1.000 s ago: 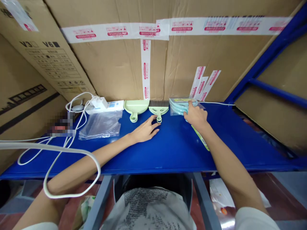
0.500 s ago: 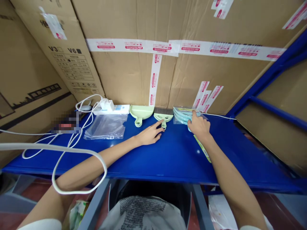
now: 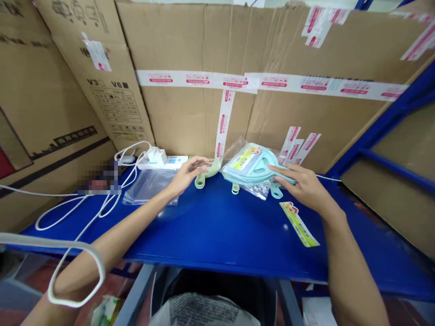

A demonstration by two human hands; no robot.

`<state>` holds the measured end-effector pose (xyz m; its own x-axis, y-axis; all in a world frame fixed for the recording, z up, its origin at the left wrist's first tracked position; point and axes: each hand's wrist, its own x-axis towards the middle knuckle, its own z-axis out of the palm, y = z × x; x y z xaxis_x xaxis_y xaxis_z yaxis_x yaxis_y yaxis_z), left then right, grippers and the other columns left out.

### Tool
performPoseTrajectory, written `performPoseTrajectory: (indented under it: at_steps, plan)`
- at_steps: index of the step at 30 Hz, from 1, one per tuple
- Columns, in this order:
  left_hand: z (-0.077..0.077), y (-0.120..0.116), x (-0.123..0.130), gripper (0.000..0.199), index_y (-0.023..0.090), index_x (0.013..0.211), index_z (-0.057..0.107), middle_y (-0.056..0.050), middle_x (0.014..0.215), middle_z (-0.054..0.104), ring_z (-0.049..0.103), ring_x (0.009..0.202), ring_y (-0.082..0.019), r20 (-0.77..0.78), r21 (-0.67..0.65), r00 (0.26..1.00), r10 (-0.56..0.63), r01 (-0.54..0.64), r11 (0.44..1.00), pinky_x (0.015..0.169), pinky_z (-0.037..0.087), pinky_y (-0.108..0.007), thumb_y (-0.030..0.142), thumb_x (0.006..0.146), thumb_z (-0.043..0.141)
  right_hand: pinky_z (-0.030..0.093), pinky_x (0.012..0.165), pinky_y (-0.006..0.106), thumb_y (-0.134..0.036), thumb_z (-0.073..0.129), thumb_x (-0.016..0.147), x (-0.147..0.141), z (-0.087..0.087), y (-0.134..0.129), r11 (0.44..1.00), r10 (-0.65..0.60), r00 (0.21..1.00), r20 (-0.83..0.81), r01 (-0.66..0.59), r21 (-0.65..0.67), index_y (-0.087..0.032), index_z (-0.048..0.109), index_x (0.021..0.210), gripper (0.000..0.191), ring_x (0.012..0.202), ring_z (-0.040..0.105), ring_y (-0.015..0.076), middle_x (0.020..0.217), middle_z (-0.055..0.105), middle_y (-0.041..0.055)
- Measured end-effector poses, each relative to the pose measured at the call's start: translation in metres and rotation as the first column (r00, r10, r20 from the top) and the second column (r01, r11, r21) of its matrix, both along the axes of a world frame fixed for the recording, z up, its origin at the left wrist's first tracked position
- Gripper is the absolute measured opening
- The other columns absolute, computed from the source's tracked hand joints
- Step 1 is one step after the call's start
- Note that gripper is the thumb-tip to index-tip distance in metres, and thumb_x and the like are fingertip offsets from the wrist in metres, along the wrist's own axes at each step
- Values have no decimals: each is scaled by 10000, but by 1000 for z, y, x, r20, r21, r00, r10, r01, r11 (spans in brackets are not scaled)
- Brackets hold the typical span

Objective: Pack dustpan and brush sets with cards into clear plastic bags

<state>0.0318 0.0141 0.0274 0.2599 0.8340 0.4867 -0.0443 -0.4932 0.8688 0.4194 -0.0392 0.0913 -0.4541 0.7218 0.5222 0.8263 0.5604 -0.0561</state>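
Blue dustpan in a clear bag is just right of the green dustpan on the desk, gripped by the right hand's fingers. The left hand's fingers, loosely parted, reach over the green dustpan; contact is unclear.

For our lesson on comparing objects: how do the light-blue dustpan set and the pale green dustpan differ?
The light-blue dustpan set is in a clear bag; the pale green dustpan shows no bag. The right hand holds the set; the left hand partly hides the dustpan. A printed label shows on the set, none on the visible part of the dustpan. Both are toward the back of the blue table.
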Motion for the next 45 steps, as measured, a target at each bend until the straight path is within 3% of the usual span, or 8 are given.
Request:
performPoseTrajectory:
  at_steps: [3,6,11,17,25,31,41,45]
  plan:
    - [-10,2,-6,315,211,1153,736,-106,1264,763,733,1145,-289,187,-177,981,-51,85,981,942,608,-419,414,916,777,540,877,336,-417,611,1074,-13,-3,1,945,289,941,-174,-309,-105,-297,741,1419,389,970,705,228,1127,755,76]
    - [-20,2,-6,340,208,1096,771,-90,1161,788,746,1051,-290,126,-156,988,-93,113,981,888,616,-417,384,820,861,521,801,314,-424,682,1038,-29,-8,3,895,351,878,-325,-417,-161,-311,783,1355,352,881,679,202,1051,750,60]
    - [-21,3,-7,294,213,1059,787,-111,1237,765,717,1141,-290,-62,205,998,29,-15,979,958,582,-423,342,809,871,510,735,316,-571,690,1000,-33,-20,14,899,266,841,-471,-392,-193,-288,853,1220,395,772,663,208,833,741,46]
    - [-11,-10,-6,428,244,1319,718,-135,1402,695,645,1317,-293,-127,545,972,200,-100,833,1116,505,-503,272,900,800,517,758,319,-574,725,973,-28,-29,23,886,241,805,-543,-411,-215,-288,864,1192,386,824,691,225,843,764,49]
    - [-2,-20,-13,477,216,1323,684,-96,1230,774,717,1083,-252,-269,566,921,282,-86,820,978,534,-427,159,852,734,504,735,320,-556,757,952,-24,-28,24,853,263,788,-557,-459,-246,-301,860,1203,372,841,694,229,912,777,58]
    - [1,-22,-10,113,207,971,748,-40,901,761,671,862,-215,-324,642,901,289,-16,767,857,483,-398,162,880,699,501,821,334,-522,768,951,-14,-32,31,854,251,746,-617,-471,-221,-312,860,1198,338,931,706,244,1016,798,58]
    - [-8,-27,1,135,199,1004,707,-56,974,724,660,896,-220,-250,746,910,331,-37,665,839,468,-384,121,896,682,501,874,336,-547,775,936,-20,-35,29,842,218,733,-645,-476,-256,-306,873,1157,341,991,724,261,1066,822,57]
    - [-13,-28,3,44,192,855,684,-76,978,654,627,900,-235,-307,725,902,302,16,689,812,482,-387,160,869,712,500,880,351,-606,774,915,-29,-32,24,835,240,740,-628,-487,-255,-288,881,1134,401,968,718,264,1047,819,66]
